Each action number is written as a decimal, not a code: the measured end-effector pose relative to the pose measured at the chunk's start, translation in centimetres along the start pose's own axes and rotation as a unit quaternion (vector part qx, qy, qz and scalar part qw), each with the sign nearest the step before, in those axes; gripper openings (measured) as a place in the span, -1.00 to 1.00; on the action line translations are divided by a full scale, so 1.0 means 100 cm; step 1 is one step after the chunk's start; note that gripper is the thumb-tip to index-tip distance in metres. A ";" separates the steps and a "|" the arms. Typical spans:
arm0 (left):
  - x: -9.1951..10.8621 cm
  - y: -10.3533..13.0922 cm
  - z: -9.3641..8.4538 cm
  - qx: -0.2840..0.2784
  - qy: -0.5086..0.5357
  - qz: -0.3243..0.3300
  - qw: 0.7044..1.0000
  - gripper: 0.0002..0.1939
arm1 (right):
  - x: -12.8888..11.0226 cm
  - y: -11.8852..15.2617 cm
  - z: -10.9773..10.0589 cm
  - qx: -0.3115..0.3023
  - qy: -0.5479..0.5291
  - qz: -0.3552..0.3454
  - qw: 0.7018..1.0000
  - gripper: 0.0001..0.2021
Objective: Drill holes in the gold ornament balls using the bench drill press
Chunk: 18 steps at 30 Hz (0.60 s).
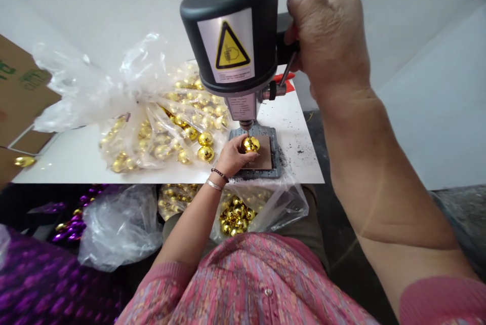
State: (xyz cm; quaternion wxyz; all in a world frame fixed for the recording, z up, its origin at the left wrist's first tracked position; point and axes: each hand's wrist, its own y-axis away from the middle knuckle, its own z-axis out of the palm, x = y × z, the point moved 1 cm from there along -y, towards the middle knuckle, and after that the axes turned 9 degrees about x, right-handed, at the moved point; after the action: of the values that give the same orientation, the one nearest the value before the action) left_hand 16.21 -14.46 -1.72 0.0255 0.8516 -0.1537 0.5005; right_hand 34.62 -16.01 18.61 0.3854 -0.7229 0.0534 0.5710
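Observation:
A shiny gold ball (251, 144) rests on a brown board (264, 159) under the bit of a small bench drill press (233, 26). My left hand (235, 155) grips the ball from its left side, thumb and fingers around it. The drill bit meets or nearly meets the top of the ball; I cannot tell which. Up at the right of the machine, my right hand (330, 31) is closed around a part by the drill press's dark housing; the fingers are mostly hidden. The board lies on the grey metal base (276, 137), which is strewn with dark shavings.
A clear plastic bag of gold balls (163, 137) spreads over the white table (87, 170). Another open bag with gold balls (237, 213) lies on my lap. A cardboard box (23, 92) stands at far left; purple balls (76, 226) sit below. Black shavings dot the table's right side.

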 end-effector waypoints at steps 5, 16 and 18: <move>0.000 0.003 -0.001 -0.007 0.010 0.003 1.000 -0.33 | -0.003 0.030 -0.013 0.044 0.051 -0.044 0.997 -0.71; 0.000 0.005 0.000 0.004 -0.033 0.042 0.999 -0.41 | 0.047 0.117 -0.031 0.085 0.217 -0.258 0.937 -0.94; 0.000 0.005 0.000 0.024 -0.024 0.038 0.999 -0.44 | 0.058 0.121 -0.030 0.106 0.222 -0.292 0.924 -0.94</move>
State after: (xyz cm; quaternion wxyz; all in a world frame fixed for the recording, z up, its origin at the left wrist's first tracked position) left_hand 16.08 -14.96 -1.78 -0.0177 0.8571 -0.1748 0.4843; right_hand 32.66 -24.18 7.74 0.5879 -0.7694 -0.0156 0.2492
